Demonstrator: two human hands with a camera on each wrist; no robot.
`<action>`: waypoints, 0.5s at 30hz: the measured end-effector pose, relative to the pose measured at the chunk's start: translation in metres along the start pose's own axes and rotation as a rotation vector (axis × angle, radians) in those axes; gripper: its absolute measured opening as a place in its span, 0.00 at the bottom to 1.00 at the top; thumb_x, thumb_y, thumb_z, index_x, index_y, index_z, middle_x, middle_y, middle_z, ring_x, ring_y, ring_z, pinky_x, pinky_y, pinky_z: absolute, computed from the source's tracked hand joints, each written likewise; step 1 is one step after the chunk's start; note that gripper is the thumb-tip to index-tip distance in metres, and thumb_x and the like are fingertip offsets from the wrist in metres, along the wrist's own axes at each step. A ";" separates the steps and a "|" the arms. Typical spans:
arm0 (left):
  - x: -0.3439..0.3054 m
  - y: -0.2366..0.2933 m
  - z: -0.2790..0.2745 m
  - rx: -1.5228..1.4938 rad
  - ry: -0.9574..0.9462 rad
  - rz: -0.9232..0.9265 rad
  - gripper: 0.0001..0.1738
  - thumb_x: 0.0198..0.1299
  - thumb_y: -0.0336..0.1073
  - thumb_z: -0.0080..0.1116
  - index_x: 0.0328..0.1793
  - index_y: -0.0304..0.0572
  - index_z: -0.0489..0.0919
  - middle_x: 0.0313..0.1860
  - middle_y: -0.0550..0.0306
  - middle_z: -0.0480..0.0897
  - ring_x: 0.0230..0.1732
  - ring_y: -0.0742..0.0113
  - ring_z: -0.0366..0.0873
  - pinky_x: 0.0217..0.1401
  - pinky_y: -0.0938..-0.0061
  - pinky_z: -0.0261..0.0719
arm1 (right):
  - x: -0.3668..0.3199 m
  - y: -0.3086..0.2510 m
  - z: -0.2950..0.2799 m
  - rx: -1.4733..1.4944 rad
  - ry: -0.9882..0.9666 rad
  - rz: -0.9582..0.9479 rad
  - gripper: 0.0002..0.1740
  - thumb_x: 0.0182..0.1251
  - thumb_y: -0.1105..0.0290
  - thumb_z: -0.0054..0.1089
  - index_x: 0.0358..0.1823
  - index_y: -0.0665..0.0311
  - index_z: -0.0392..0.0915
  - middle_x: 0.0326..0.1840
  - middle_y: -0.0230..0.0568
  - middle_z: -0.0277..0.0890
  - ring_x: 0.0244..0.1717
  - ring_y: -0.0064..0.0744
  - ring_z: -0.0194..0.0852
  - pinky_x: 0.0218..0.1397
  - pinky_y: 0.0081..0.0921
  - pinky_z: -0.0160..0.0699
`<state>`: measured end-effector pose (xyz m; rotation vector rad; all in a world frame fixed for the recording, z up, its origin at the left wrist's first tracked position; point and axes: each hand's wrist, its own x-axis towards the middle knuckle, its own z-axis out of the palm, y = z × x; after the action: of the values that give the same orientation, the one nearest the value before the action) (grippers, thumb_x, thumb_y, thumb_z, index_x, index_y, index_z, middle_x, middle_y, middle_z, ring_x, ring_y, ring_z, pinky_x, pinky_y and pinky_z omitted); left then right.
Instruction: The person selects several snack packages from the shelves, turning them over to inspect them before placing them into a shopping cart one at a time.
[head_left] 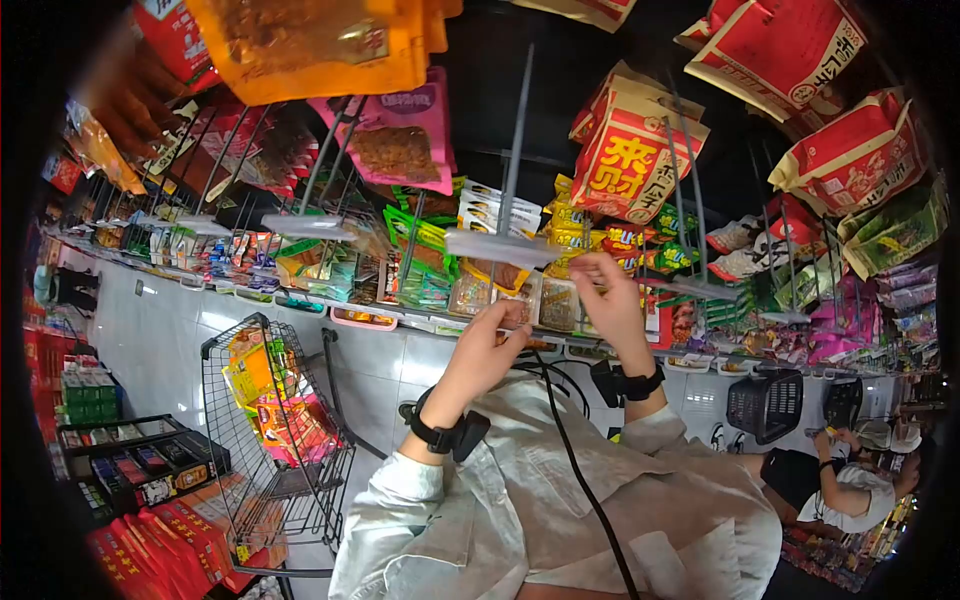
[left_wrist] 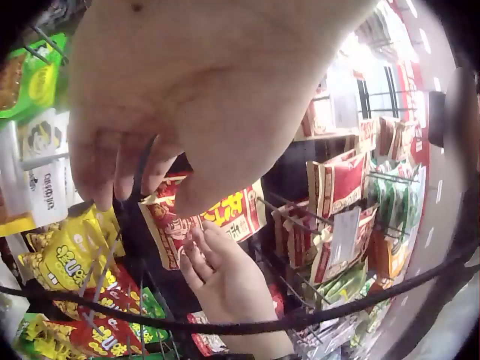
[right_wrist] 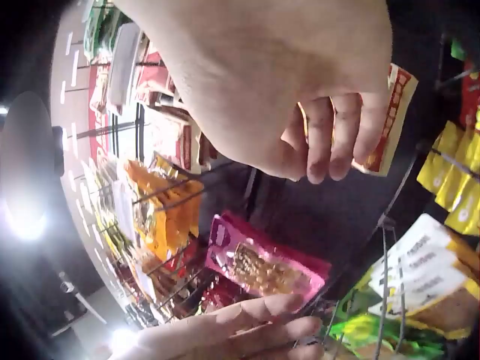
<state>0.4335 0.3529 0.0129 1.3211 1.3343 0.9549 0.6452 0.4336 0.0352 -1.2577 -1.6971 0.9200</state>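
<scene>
Both hands are raised before the snack shelves in the head view, apart from each other, with nothing seen in either. The left hand [head_left: 488, 352] has its fingers loosely bent, near some clear packs [head_left: 470, 296] low on the shelf. To its right is the right hand [head_left: 612, 302], fingertips close to the end of a pale price-label holder [head_left: 505, 247] on a hook. Seen from the left wrist, the right hand [left_wrist: 232, 289] overlaps a red and cream snack bag [left_wrist: 240, 206]. A pink snack bag [right_wrist: 262, 262] hangs beyond the left hand [right_wrist: 225, 334] in the right wrist view.
Metal hooks [head_left: 518, 140] stick out toward the person. A wire shopping cart [head_left: 280, 420] holding several bright packs stands at the left. On the right are a dark basket [head_left: 765, 405] and another person [head_left: 850, 480]. A black cable [head_left: 570, 440] hangs down the front of the shirt.
</scene>
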 end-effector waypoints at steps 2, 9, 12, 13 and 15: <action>0.028 0.009 0.013 0.091 0.025 0.076 0.25 0.67 0.33 0.64 0.67 0.34 0.74 0.54 0.46 0.82 0.53 0.60 0.83 0.57 0.69 0.81 | 0.008 0.026 -0.018 0.092 0.140 0.034 0.12 0.72 0.74 0.62 0.55 0.67 0.78 0.44 0.40 0.85 0.43 0.30 0.85 0.49 0.26 0.83; 0.128 0.030 0.043 0.186 0.089 0.226 0.46 0.63 0.39 0.67 0.81 0.29 0.57 0.66 0.35 0.75 0.67 0.49 0.76 0.66 0.65 0.76 | 0.023 0.068 -0.055 -0.033 0.341 0.052 0.40 0.67 0.68 0.70 0.76 0.64 0.59 0.70 0.56 0.66 0.71 0.40 0.66 0.69 0.38 0.71; 0.161 0.037 0.052 0.130 0.071 0.279 0.52 0.62 0.39 0.67 0.84 0.25 0.48 0.75 0.30 0.68 0.77 0.41 0.67 0.78 0.63 0.63 | 0.028 0.084 -0.064 -0.053 0.321 0.068 0.51 0.67 0.67 0.71 0.83 0.64 0.45 0.78 0.65 0.55 0.80 0.50 0.57 0.76 0.45 0.64; 0.168 0.037 0.056 0.079 0.031 0.272 0.53 0.63 0.39 0.67 0.85 0.28 0.45 0.77 0.32 0.66 0.78 0.45 0.65 0.77 0.61 0.65 | 0.030 0.087 -0.068 -0.011 0.310 0.039 0.51 0.67 0.67 0.72 0.83 0.64 0.45 0.79 0.65 0.55 0.81 0.50 0.56 0.77 0.45 0.64; 0.177 0.039 0.061 -0.023 -0.045 0.250 0.56 0.66 0.40 0.67 0.87 0.33 0.39 0.82 0.37 0.62 0.81 0.51 0.62 0.73 0.57 0.68 | 0.036 0.100 -0.071 0.076 0.276 -0.013 0.52 0.66 0.66 0.73 0.83 0.65 0.45 0.79 0.65 0.55 0.81 0.51 0.55 0.77 0.45 0.63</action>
<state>0.5153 0.5250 0.0182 1.5069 1.1384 1.0986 0.7407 0.4984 -0.0193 -1.2579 -1.4398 0.7570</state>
